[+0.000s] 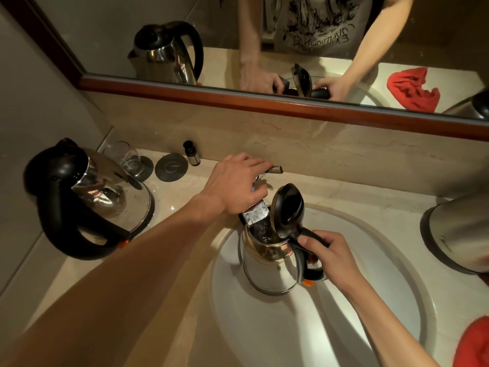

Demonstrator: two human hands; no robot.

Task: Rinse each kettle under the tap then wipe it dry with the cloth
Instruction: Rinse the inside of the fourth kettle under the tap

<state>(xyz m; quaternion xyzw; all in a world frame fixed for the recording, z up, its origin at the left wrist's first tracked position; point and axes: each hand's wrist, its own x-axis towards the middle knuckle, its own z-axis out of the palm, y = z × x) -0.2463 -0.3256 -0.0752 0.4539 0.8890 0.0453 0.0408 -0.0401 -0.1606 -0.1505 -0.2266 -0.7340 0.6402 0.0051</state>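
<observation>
Rinsing is in hand: at frame centre the right hand (329,256) grips the open-lidded kettle (267,263) by its handle over the sink (370,327), while the left hand (235,181) closes on the tap (274,170), which likely needs shutting off next.

The tap (260,213) is mostly hidden under the left hand (238,184); the red cloth (473,343) and right-side kettle (457,234) are cut off.
</observation>
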